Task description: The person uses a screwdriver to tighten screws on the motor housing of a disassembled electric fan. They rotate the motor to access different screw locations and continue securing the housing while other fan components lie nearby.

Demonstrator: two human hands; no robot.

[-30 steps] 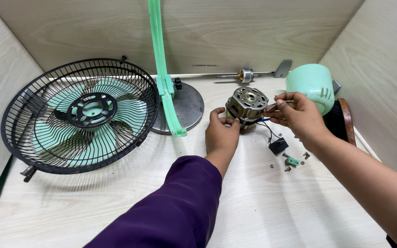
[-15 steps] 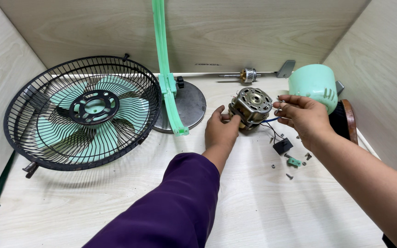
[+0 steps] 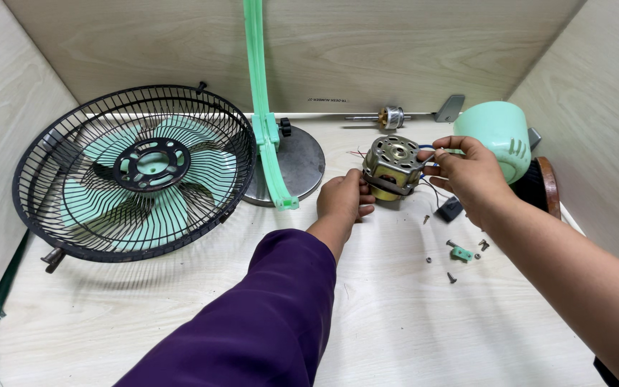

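- The single head-worn camera is looking forward and steeply down from above the pale tabletop (image 3: 395, 322).
- It is facing the wooden back wall (image 3: 367, 50), with side panels closing in both edges.
- It is sitting near: both forearms are entering from the bottom edge.
- No second view is sharing the scene.

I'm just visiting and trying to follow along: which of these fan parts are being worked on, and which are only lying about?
In hand:
- fan motor, steadied by the left hand
- motor wires, by the right hand, whose fingers pinch at the motor's top edge

Lying about:
- caged fan blades
- green stand with round base
- green motor cover
- loose screws
- small green clip
- shaft at the back
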